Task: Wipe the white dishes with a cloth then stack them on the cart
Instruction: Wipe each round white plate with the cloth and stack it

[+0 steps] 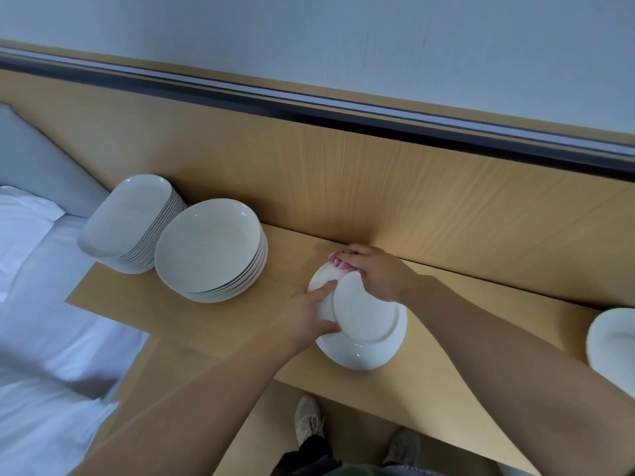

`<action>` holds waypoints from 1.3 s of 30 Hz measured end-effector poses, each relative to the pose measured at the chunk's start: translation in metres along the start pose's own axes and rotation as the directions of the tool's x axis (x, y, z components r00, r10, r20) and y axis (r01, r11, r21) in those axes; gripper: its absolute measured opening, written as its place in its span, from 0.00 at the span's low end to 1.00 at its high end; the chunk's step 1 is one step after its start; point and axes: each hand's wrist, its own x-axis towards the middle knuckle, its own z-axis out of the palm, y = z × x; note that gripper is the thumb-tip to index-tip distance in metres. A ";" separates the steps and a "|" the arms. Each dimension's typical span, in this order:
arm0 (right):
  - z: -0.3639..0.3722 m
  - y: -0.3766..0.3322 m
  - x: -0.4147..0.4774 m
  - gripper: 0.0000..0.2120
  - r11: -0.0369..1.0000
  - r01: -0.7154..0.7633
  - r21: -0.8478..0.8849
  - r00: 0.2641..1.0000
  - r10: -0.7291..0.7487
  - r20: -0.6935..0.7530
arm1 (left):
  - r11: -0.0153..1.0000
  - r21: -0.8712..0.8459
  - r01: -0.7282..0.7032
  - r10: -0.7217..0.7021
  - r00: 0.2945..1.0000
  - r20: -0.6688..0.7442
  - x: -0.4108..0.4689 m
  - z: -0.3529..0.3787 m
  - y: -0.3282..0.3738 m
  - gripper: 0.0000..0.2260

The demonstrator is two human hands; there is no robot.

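While the left hand (pixel 305 317) pinches the tilted plate (pixel 367 314) by its rim and the right hand (pixel 374 273) grips a pink cloth (pixel 340 264) over its far rim, a slip could drop it onto the dish (pixel 357 359) below, near the front edge of the surface (pixel 464 321), chipping both.

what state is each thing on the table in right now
held plate: tilted, underside towards the camera
pink cloth: bunched under right hand at the plate's far rim
left hand: grips the plate's left edge
dish beneath: on the table, partly covered
oblong plate stack: neat, face up
round dish stack: neat, face up
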 end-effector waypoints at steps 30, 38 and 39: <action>0.013 0.031 -0.036 0.23 0.934 -0.180 0.307 0.978 0.203 -0.044 | 0.999 0.026 0.019 -0.021 0.996 0.084 0.000 0.004 -0.003 0.44; 0.030 0.031 -0.071 0.21 0.901 -0.285 0.327 0.921 0.352 -0.166 | 0.999 0.052 0.012 -0.017 0.995 0.095 0.002 0.007 -0.008 0.44; 0.037 0.030 -0.082 0.22 0.885 -0.318 0.340 0.895 0.398 -0.201 | 0.998 0.055 0.006 -0.011 0.996 0.090 0.003 0.007 -0.008 0.44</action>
